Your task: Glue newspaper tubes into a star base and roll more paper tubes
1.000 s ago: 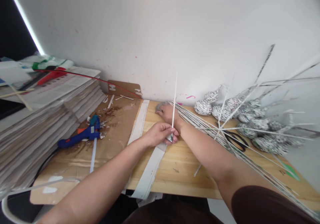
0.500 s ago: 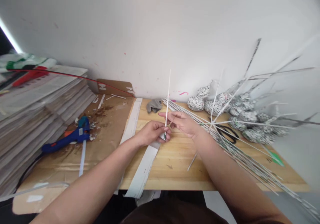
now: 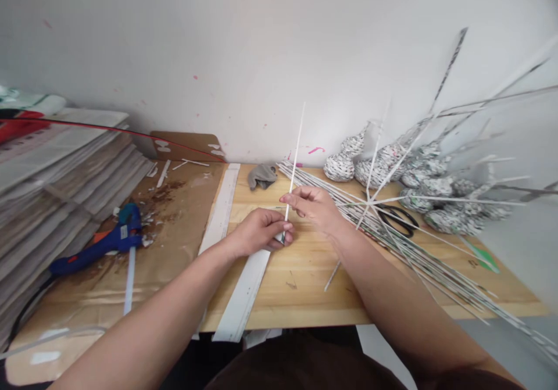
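Above desk (image 3: 305, 303), stick (image 3: 296, 158) near upright, top leaning slightly right; left hand (image 3: 261, 231) lower, pinching bottom end; right hand (image 3: 313, 205) pinching stick just higher, from right.

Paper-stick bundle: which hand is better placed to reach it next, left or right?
Probably the right hand: it is closer to the paper-stick bundle, though its fingertips are at the thin white stick. The left hand is farther away, gripping that stick's lower end.

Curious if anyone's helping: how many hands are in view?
2: the left hand, gripping the white stick low, and the right hand, at the stick higher up. No others show.
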Demonstrator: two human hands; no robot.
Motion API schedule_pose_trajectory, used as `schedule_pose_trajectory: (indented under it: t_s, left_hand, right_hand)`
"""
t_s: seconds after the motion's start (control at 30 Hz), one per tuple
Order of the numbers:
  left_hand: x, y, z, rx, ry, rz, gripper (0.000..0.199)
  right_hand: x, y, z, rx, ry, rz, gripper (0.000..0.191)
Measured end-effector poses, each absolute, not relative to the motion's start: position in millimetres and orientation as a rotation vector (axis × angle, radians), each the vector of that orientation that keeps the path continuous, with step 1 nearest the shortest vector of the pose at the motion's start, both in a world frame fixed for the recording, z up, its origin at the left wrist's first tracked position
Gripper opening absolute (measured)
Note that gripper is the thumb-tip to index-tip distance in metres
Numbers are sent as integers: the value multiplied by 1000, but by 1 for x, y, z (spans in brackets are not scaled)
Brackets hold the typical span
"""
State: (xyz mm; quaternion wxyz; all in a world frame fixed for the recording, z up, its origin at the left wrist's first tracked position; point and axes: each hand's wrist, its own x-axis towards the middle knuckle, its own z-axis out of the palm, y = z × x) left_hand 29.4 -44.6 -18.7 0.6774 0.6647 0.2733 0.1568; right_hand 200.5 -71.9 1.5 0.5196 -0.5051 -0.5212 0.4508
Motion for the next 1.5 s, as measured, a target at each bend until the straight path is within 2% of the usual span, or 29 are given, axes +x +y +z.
schedule_pose_trajectory:
  t_s: [0.07,0.23,0.4,0.57,0.73,0.87,1.03,1.17,1.37,1.5]
  left_hand:
    - [29,-44,-20,1469,592,334,33]
    - [28,-45,-21,1461,587,314,35]
    - [28,-48,-16,1448,516,261,35]
    - [28,-50,-14,1456,532,278,35]
    - [27,-50,-12,1449,514,261,33]
    - [27,-49,-13,1459,510,276,33]
    - [27,-49,-13,1448,515,266,33]
    - [27,-50,-12,1455,516,270,32]
    - [27,-50,-13,1412,487,206,33]
    - [27,-50,-13,1412,501,245,33]
  right_hand:
    - [201,-72,2,-1196,-1149,1085,31]
    - [203,-72,2,-1142,-1181,1341,32]
    - [206,-71,3,-1115,-1018,1285,33]
    - [212,-72,6,-1077,-1206,1391,29]
    - [212,-73,8,-1111,-1070,1284,31]
    - [214,-73,8,-1104,-1270,1387,29]
    - [214,-74,10,-1123,-1164,1184,31]
    - [214,-74,11,-1134,-1344,1332,29]
    - [215,-72,6,-1130,-1162,1252,30]
    - [219,-74,8,-1100,-1375,1399,29]
